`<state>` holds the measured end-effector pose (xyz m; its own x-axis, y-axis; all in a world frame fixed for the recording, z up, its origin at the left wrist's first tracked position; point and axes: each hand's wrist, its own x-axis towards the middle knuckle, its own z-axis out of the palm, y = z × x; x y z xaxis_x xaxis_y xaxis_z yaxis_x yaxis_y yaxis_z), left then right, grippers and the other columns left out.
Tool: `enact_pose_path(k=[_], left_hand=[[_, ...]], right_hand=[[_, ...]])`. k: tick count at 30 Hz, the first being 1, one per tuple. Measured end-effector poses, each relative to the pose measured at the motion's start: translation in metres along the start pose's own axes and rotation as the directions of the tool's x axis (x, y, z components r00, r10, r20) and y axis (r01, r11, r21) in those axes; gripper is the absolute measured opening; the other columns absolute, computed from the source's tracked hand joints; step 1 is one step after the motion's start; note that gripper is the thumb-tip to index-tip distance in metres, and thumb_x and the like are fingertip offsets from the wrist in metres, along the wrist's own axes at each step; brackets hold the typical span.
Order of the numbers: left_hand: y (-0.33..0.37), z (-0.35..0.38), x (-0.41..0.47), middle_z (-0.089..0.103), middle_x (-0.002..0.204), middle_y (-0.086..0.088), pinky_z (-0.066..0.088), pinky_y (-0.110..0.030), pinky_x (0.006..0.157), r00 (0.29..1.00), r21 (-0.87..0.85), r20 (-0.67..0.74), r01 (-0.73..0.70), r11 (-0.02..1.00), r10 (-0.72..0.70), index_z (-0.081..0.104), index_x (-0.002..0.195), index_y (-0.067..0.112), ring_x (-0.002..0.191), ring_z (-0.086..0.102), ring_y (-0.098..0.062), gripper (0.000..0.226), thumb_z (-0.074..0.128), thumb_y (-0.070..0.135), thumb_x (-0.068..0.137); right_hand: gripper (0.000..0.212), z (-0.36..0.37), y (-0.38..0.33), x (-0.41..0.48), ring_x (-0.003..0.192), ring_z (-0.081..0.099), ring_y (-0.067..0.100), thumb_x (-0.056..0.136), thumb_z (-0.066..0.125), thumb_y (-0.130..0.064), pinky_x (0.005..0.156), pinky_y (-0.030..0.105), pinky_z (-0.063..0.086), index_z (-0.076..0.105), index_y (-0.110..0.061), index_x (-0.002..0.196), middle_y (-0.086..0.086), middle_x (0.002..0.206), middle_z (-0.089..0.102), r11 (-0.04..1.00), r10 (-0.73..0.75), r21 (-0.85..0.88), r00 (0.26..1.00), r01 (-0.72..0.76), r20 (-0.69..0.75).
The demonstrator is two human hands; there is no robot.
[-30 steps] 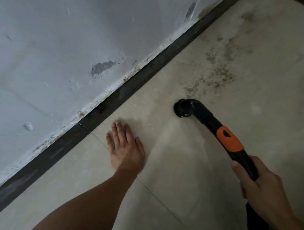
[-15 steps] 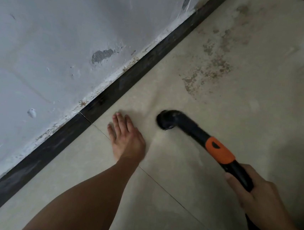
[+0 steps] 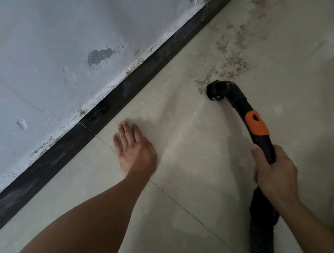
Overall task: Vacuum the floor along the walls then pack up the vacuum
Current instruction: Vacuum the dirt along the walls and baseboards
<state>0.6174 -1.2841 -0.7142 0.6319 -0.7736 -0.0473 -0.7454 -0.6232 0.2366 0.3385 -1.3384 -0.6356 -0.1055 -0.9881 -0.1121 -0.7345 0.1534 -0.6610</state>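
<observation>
Pale floor tiles [image 3: 173, 218] meet a dark baseboard [image 3: 124, 93], where the left hand [image 3: 137, 152] lies flat, fingers together, likely as a prop, while the right hand [image 3: 273, 173] grips the vacuum hose [image 3: 243, 107], nozzle [image 3: 214, 91] down beside a gritty patch [image 3: 229, 59].
</observation>
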Motion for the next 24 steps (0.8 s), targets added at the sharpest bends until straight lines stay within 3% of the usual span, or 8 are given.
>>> enact_pose_path(k=[4, 9, 14, 18, 24], left_hand=[[-0.002, 0.003, 0.0, 0.005, 0.16, -0.017, -0.001, -0.045, 0.12, 1.0, 0.011, -0.006, -0.006, 1.0, 0.006, 0.018, 0.151, 0.004, 0.149, -0.003, -0.027, 0.057, 0.024, 0.03, 0.1], [-0.001, 0.004, 0.0, 0.008, 0.16, -0.018, 0.001, -0.047, 0.12, 1.0, -0.004, -0.013, -0.005, 1.0, 0.005, 0.022, 0.15, 0.002, 0.149, -0.001, -0.028, 0.057, 0.026, 0.028, 0.099], [-0.002, 0.005, 0.001, 0.004, 0.16, -0.018, 0.001, -0.048, 0.12, 1.0, 0.005, 0.005, -0.005, 1.0, 0.005, 0.022, 0.149, 0.002, 0.148, -0.005, -0.028, 0.057, 0.027, 0.028, 0.099], [0.0, 0.003, 0.001, 0.006, 0.159, -0.018, 0.002, -0.049, 0.12, 1.0, 0.014, 0.024, -0.005, 1.0, 0.005, 0.024, 0.149, 0.001, 0.148, -0.002, -0.029, 0.06, 0.02, 0.029, 0.096], [-0.001, 0.004, 0.002, 0.002, 0.159, -0.018, 0.004, -0.05, 0.12, 0.999, 0.034, 0.051, 0.002, 0.999, -0.004, 0.022, 0.15, 0.002, 0.148, -0.005, -0.03, 0.061, 0.018, 0.03, 0.096]], right_hand=[[0.031, 0.02, -0.016, 0.029, 0.06, 0.063, 0.028, 0.093, 0.054, -0.055, 0.056, 0.037, 0.053, 0.057, -0.024, 0.097, 0.009, 0.067, 0.064, 1.0, -0.026, 0.013, 0.999, 0.025, 0.02], [0.035, 0.037, -0.035, 0.065, 0.062, 0.064, 0.029, 0.092, 0.053, -0.057, 0.057, 0.035, 0.052, 0.057, -0.023, 0.097, 0.009, 0.068, 0.064, 0.998, -0.063, 0.01, 0.998, 0.062, 0.02], [0.042, 0.063, -0.071, 0.102, 0.068, 0.066, 0.035, 0.09, 0.053, -0.058, 0.067, 0.049, 0.058, 0.058, -0.019, 0.101, 0.014, 0.076, 0.065, 0.998, -0.055, 0.021, 0.997, 0.054, 0.057], [0.036, 0.074, -0.099, 0.109, 0.062, 0.066, 0.032, 0.089, 0.057, -0.055, 0.062, 0.046, 0.058, 0.058, -0.02, 0.096, 0.012, 0.071, 0.065, 0.994, -0.087, 0.069, 0.989, 0.079, 0.12], [0.025, 0.056, -0.074, 0.069, 0.054, 0.063, 0.016, 0.087, 0.06, -0.056, 0.05, 0.033, 0.048, 0.057, -0.033, 0.098, -0.003, 0.06, 0.062, 0.986, -0.162, -0.002, 0.95, 0.168, 0.265]])
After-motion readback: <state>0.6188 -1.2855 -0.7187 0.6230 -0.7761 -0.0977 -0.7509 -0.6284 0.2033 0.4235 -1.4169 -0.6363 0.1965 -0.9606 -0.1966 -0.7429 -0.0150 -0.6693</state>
